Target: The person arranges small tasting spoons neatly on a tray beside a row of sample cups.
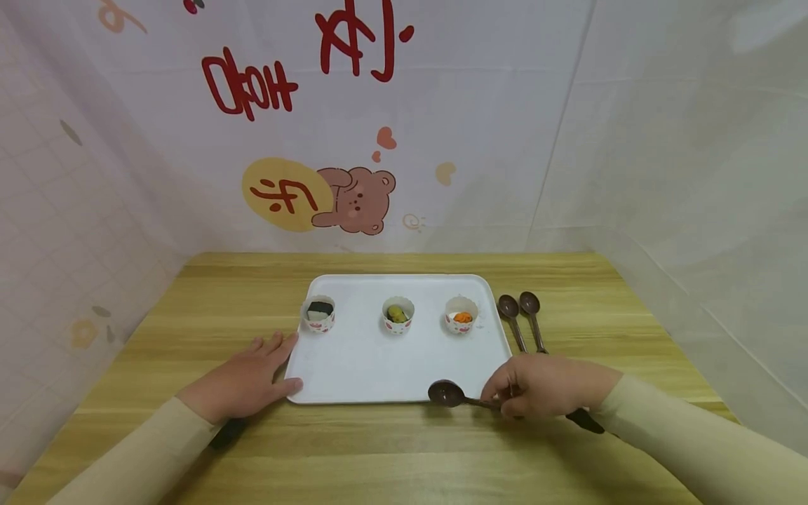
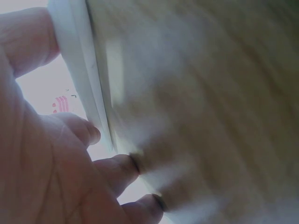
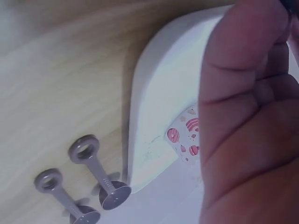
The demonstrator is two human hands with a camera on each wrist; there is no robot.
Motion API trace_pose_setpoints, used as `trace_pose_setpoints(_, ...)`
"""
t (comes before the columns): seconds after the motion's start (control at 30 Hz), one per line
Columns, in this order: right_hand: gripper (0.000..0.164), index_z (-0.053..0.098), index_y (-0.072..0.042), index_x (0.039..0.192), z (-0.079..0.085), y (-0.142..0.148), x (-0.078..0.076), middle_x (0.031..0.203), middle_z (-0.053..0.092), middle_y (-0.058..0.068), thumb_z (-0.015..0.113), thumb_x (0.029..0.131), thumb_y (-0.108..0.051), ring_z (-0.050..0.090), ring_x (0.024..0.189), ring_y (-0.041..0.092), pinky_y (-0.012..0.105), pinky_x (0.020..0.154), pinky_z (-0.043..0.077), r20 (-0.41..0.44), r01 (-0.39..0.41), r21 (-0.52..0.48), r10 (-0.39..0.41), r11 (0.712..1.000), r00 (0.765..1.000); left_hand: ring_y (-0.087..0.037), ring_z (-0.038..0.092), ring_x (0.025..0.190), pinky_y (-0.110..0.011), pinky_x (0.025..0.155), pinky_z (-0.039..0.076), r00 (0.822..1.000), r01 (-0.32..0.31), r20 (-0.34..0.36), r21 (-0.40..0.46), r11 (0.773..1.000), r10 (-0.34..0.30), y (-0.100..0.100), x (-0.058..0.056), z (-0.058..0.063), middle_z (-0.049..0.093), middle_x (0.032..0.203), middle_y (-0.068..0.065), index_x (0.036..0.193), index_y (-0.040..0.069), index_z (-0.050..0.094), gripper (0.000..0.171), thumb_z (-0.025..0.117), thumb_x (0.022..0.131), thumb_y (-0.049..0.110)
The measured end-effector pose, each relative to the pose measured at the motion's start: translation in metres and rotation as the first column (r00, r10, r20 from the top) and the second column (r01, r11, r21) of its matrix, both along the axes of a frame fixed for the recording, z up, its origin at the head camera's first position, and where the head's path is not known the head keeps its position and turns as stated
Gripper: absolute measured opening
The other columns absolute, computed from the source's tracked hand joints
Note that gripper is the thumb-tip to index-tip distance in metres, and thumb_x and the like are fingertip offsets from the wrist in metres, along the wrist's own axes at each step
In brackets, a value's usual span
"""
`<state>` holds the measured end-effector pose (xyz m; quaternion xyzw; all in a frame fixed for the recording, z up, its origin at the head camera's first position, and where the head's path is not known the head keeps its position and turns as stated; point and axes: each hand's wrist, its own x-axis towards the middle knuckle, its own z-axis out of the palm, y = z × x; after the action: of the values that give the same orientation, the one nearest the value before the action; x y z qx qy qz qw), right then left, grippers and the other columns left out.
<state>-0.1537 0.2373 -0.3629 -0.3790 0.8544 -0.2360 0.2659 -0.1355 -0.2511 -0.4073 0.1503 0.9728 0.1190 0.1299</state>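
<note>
In the head view my right hand [image 1: 536, 386] pinches the handle of a dark brown measuring spoon [image 1: 447, 393], its bowl over the front edge of the white tray [image 1: 379, 375]. My left hand [image 1: 246, 379] has its fingers spread at the tray's left edge, thumb at the front left corner. Three patterned paper cups stand on the tray. The left cup [image 1: 320, 324] holds a black-and-white piece, the middle cup [image 1: 398, 326] yellow-green bits, the right cup [image 1: 461, 325] something orange. In the right wrist view the pinched spoon is hidden behind the hand.
Two more brown spoons, one [image 1: 508, 306] nearer the tray and one [image 1: 530, 304] further right, lie beside the tray's right edge. Everything rests on a wood-grain table [image 1: 353, 449]. A white printed cloth [image 1: 480, 105] hangs behind the table and along its sides.
</note>
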Motion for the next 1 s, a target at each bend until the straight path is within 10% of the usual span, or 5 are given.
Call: trace_pose_setpoints(1.0, 0.031, 0.069, -0.009, 0.131, -0.011, -0.049, -0.025, 0.079, 0.070, -0.003, 0.067, 0.100, -0.008, 0.064, 0.064, 0.011, 0.022, 0.057, 0.049, 0.099, 0.171, -0.084, -0.162, 0.982, 0.982, -0.068, 0.028, 0.147, -0.075, 0.115, 0.034, 0.999, -0.017, 0.027, 0.008, 1.000, 0.017, 0.004, 0.002, 0.007, 0.031, 0.164, -0.038, 0.165, 0.001, 0.030, 0.095, 0.059, 0.100, 0.064)
